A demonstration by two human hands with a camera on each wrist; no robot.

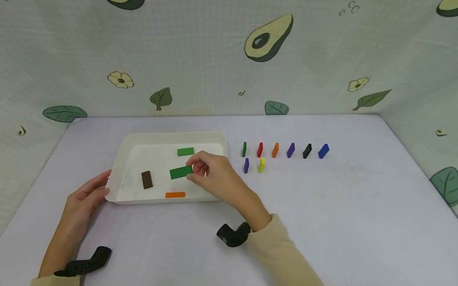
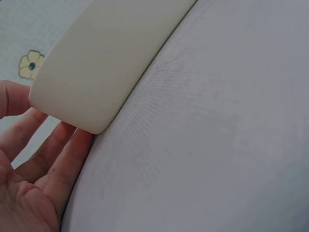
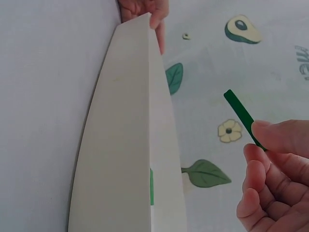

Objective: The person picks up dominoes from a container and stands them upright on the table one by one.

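Observation:
A white rectangular tray lies on the table. My left hand rests at its left end, fingertips and thumb touching the outer wall by the near corner; the left wrist view shows these fingers mostly straight. Over the tray, my right hand pinches a flat dark green block at its right end between thumb and forefinger. The right wrist view shows that block edge-on and tilted above the rim. Also in the tray are a lighter green block, a brown block and an orange block.
Right of the tray, several thin coloured blocks stand on edge in two rows, including a red block, a black block, a blue block and a yellow block. Patterned cloth hangs behind the white table.

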